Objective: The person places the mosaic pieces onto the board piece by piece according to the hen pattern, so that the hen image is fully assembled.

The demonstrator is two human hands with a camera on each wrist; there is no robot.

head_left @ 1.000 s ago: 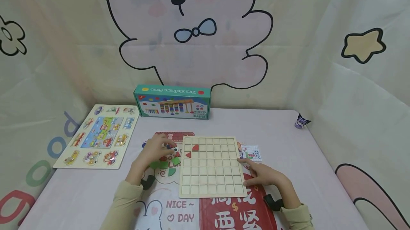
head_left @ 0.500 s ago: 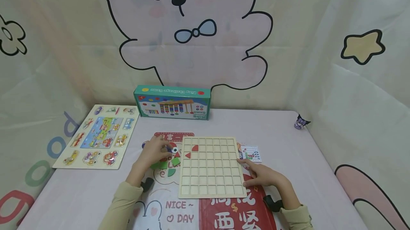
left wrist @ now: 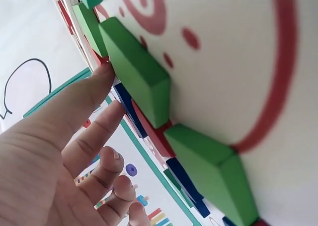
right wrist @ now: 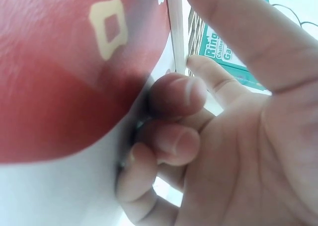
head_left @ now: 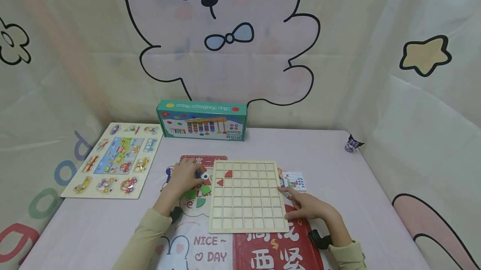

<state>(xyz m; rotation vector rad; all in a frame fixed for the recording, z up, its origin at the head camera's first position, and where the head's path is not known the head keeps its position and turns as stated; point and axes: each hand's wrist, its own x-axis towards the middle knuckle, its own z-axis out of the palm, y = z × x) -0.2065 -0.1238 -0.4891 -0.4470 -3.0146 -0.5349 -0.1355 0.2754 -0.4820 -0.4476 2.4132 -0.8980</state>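
Note:
A pale gridded board (head_left: 248, 211) lies before me, with a red quarter-round piece (head_left: 228, 174) and a red triangle (head_left: 220, 182) in its upper left cells. My left hand (head_left: 183, 178) is among loose blocks left of the board. In the left wrist view, its thumb and index fingertips are at a dark blue block (left wrist: 130, 109) behind a green block (left wrist: 136, 69); I cannot tell whether they pinch it. Another green block (left wrist: 213, 171) lies nearer. My right hand (head_left: 310, 204) touches the board's right edge with index finger and thumb spread, its other fingers loosely bent.
A picture puzzle board (head_left: 75, 194) lies at the left, beside a green Ring Challenge Game box (head_left: 203, 121) at the back. A small card (head_left: 294, 180) lies right of the grid. A purple wrapped sweet (head_left: 352, 143) sits at the far right corner. A printed mat (head_left: 210, 240) lies beneath.
My left hand has shifted slightly among the loose blocks, its fingers drawing closer to the dark blue piece. The right hand and the board have stayed in place.

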